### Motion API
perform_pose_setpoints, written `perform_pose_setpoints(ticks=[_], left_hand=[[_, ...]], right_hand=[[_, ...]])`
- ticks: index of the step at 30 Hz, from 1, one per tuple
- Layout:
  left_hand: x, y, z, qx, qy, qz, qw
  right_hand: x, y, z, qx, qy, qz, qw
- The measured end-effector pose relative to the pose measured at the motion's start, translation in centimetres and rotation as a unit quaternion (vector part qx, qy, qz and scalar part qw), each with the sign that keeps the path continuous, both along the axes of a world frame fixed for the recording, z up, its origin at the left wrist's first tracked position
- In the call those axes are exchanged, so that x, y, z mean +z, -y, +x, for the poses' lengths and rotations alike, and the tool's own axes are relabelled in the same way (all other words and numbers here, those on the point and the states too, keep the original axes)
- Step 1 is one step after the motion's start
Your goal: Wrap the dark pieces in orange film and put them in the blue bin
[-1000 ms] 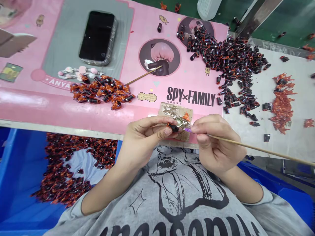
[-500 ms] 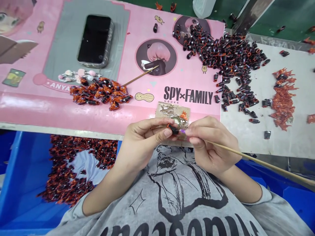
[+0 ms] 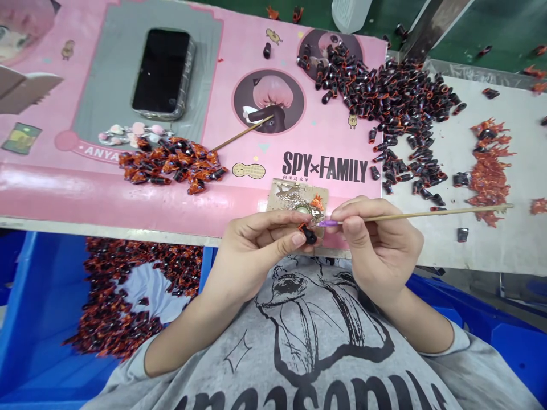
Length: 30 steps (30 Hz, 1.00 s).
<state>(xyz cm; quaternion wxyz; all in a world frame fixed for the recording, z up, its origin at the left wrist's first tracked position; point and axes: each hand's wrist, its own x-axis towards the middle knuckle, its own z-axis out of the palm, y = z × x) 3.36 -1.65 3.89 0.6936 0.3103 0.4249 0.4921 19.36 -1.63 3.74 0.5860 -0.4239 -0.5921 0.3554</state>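
1. Fingertips (image 3: 294, 241) of the left hand (image 3: 252, 245) are pinched together, thumb against fingers, around a black piece (image 3: 309, 235) at the near edge of the bench (image 3: 427, 242).
2. Opposite, the right hand (image 3: 384, 239) has its thumb and fingers closed on a thin wooden stick (image 3: 448, 211), close to its purple tip (image 3: 328, 223).
3. The black piece lies just left of that tip, nearer the left hand; whether they touch, I cannot tell. Its long axis slants, orange rim leftward, rounded end toward the right and near edge. The stick runs roughly along the bench's near edge.
4. Behind the fingers, a flat card (image 3: 323, 192) carries wet, glossy smears and a spiky orange bit (image 3: 317, 201).
5. Farther out, shiny black tubes (image 3: 405, 97) heap about the far right corner of the smooth pink mat (image 3: 192, 196); jagged orange pieces (image 3: 490, 182) lie nearer the bench's near edge.
6. Leftward on the mat: a mixed heap (image 3: 171, 162), a second stick (image 3: 241, 134), a beaded bracelet (image 3: 139, 130) and, toward the far edge, a phone (image 3: 161, 71).
7. Below the near edge, a blue plastic bin (image 3: 34, 319) holds more pieces around a crumpled pale cloth (image 3: 151, 290).
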Motion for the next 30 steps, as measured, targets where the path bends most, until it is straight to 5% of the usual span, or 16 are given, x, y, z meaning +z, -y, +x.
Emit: perform_pose_setpoints(ticks=[8,13,20,23,27,30], left_hand=[[-0.1,0.0,0.0,-0.011,-0.005,0.006,1.0],[0.1,0.0,-0.2,-0.006,-0.019,0.008,1.0],[0.0,0.2,-0.5,0.001,-0.061,-0.002,0.998],[0.0,0.1,-0.4,-0.013,-0.07,-0.008,0.997],[-0.1,0.1,-0.4,-0.038,-0.087,-0.002,0.996],[-0.5,0.0,-0.7,-0.049,-0.099,0.018,0.994]], right_hand=[[-0.4,0.0,-0.1,-0.001,0.011,0.013,1.0],[-0.7,-0.4,1.3,-0.088,0.003,0.076,0.993],[0.2,-1.4,11.3,-0.314,0.028,0.182,0.931],[-0.1,-0.9,16.7,-0.393,0.146,0.127,0.899],[-1.1,0.3,21.8,-0.406,0.37,-0.011,0.836],[-2.1,0.6,23.7,-0.339,0.481,-0.056,0.807]])
